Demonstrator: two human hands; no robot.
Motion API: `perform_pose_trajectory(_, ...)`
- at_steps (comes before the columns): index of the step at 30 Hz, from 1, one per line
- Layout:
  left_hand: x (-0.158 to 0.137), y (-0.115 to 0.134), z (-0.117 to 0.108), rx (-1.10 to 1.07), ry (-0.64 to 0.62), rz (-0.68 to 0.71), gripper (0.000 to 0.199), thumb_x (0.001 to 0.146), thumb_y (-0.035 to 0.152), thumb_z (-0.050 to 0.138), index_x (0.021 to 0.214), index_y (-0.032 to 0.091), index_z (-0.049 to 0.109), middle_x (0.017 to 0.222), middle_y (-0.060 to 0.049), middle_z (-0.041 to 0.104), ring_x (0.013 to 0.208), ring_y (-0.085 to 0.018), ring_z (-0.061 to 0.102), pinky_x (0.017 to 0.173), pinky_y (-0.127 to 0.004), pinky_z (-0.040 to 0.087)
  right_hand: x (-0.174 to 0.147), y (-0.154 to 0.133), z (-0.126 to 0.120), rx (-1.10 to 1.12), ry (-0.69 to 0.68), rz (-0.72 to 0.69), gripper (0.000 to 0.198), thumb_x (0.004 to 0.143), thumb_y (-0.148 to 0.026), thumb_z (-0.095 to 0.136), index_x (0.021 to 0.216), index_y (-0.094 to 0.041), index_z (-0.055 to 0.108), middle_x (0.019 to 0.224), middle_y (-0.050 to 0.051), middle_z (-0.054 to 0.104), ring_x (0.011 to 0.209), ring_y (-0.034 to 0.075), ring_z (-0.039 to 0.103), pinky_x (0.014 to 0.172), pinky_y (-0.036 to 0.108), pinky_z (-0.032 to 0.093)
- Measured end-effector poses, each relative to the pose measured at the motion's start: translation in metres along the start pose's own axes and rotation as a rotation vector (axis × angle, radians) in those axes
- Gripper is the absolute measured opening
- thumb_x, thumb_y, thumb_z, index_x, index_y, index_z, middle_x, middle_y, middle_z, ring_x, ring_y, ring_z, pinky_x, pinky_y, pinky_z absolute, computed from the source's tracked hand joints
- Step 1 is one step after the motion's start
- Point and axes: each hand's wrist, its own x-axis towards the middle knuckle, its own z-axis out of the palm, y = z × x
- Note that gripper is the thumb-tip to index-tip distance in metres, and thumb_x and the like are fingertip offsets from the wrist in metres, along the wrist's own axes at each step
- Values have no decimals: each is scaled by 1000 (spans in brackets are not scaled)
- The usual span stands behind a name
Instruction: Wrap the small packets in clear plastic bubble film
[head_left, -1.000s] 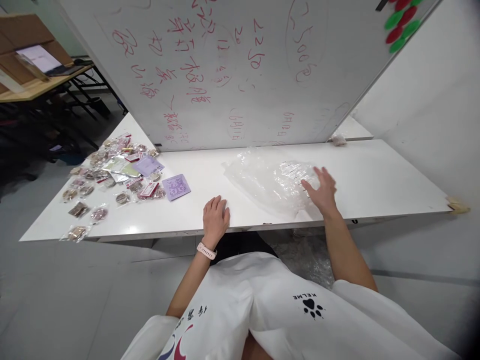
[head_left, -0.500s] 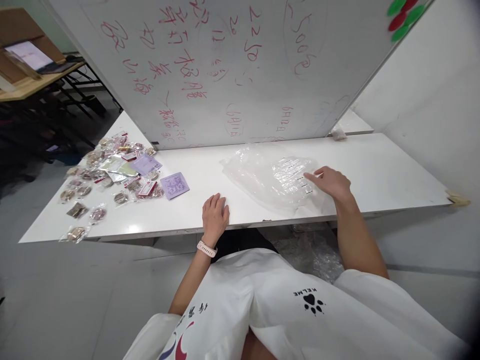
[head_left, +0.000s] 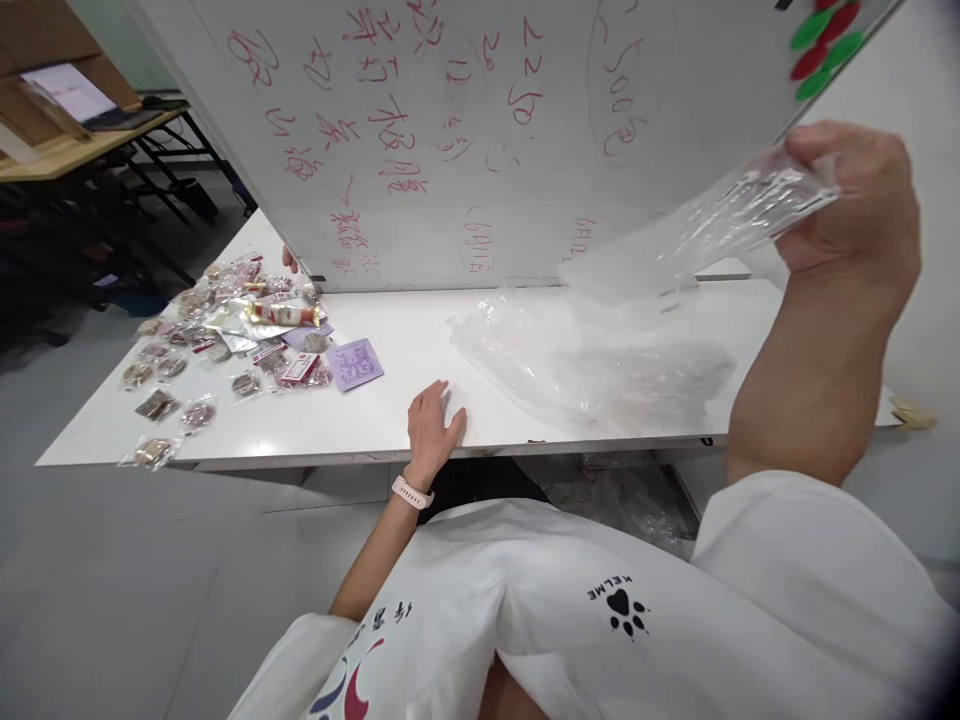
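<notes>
My right hand (head_left: 855, 205) is raised at the right, closed on a clear plastic bag (head_left: 742, 215). The bag trails down leftward, its lower part blurred by motion. Below it, more clear plastic (head_left: 510, 345) lies crumpled on the white table; whether the two are joined I cannot tell. My left hand (head_left: 433, 425) rests near the table's front edge, fingers loosely stretched and nothing held. A flat purple packet (head_left: 355, 365) lies to its left, apart from it.
At the left lies a pile of small clear-wrapped packets (head_left: 199, 412), with a gold-and-red sachet (head_left: 283, 314) on top. Another person's hand (head_left: 289, 259) shows at the edge of the whiteboard (head_left: 517, 180), which stands across the table's back. Plastic lies beneath the table.
My right hand has lifted a clear plastic bag up and to the right. My left hand's fingers have spread slightly. A gold-and-red sachet now lies on the pile, and another person's hand has appeared.
</notes>
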Motion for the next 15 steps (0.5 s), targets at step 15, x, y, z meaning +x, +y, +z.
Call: perform_pose_trajectory(15,39,74,-11,-1082,-6,-246,64,94,53,50,149,28,30,144,-13,52,129,-31,56,101,-50,52,-180,-14,187,-94,-780,-97,34,96,-50,48,110,-25,66,117,9,66,115,28,59,97,51,50)
